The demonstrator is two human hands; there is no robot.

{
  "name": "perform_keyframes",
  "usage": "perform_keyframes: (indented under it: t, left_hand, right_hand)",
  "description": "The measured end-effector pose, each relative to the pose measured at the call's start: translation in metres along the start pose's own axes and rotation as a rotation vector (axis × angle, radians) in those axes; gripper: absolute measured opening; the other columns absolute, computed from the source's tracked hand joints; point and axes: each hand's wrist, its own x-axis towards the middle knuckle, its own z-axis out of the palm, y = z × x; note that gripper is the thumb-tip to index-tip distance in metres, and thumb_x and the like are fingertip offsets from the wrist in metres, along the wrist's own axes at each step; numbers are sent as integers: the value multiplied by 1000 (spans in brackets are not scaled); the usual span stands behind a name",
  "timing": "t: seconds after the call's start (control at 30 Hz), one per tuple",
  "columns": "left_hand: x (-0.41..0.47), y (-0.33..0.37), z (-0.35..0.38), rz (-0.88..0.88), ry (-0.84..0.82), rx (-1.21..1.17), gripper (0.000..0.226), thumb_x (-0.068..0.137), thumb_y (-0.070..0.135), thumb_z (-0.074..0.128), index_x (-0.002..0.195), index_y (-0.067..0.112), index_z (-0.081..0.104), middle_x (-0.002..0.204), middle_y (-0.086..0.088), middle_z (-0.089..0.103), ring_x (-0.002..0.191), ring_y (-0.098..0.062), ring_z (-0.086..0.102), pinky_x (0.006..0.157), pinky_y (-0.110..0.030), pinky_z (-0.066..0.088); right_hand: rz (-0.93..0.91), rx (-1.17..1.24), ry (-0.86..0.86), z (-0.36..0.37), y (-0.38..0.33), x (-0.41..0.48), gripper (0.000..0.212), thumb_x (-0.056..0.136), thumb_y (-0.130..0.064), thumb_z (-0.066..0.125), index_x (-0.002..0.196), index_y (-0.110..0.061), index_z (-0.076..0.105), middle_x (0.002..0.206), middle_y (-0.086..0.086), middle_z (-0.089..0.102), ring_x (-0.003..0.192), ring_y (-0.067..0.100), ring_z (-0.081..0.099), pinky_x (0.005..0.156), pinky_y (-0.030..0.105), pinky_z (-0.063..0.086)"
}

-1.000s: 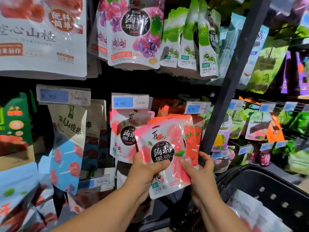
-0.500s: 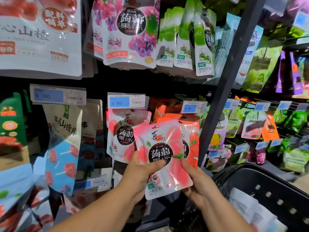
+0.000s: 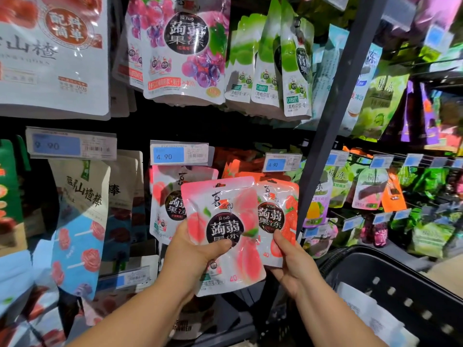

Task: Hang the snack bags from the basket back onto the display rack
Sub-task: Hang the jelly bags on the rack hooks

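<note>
Head view: left hand (image 3: 195, 254) is curled round the peach bag (image 3: 225, 204), just below the 4.90 tag (image 3: 179, 154). Right hand (image 3: 293, 261) pinches the red bag (image 3: 278, 209), below-right of that tag. Risk: the peg's hidden, so a blind push could miss and the bag slips.

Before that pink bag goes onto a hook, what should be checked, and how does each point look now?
1. Left hand grip on the pink-and-white plastic peach jelly pouch: ok, thumb across its front.
2. Label facing outward: ok.
3. Hang hole at its top: cannot tell.
4. Matching peach pouches hanging under the blue 4.90 price tag: ok, behind it to the left.
5. Room on the hook: cannot tell, hidden.
6. Right hand free: not ok, it pinches the red strawberry pouch.
</note>
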Motion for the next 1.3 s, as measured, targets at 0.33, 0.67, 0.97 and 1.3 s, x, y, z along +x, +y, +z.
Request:
perform_keyframes:
  t: [0.33,0.67,0.97,1.3]
  left_hand:
    - [13,16,-29,149,139,364,92,51,25,97,131,28,51,116,-5,66,95,-32,68,67,-41,58]
    - [20,18,-47,156,202,438,81,54,19,96,124,26,54,111,-2,67,92,-27,68,59,-31,51]
    - [16,23,-45,145,213,432,81,59,15,94,127,24,50,112,-1,63,90,-20,65,58,-28,48]
    - [13,23,-43,103,174,418,79,61,12,93,123,28,46,105,4,63,90,-19,65,59,-26,49]
  right_hand:
    - [-18,-90,24,-2,-15,21,14,94,-13,61,107,-10,64,85,8,77,70,21,74,53,33,59]
    - [-9,-143,-1,-8,-13,33,20,94,-16,61,111,-8,65,96,11,76,78,22,75,60,34,60]
    - [-14,-208,34,-2,-16,39,16,93,-19,65,104,-7,66,84,9,77,68,20,74,64,33,61]
    - [-38,-461,147,-12,-8,31,29,91,-38,68,87,-9,67,64,-1,71,52,11,65,49,22,45]
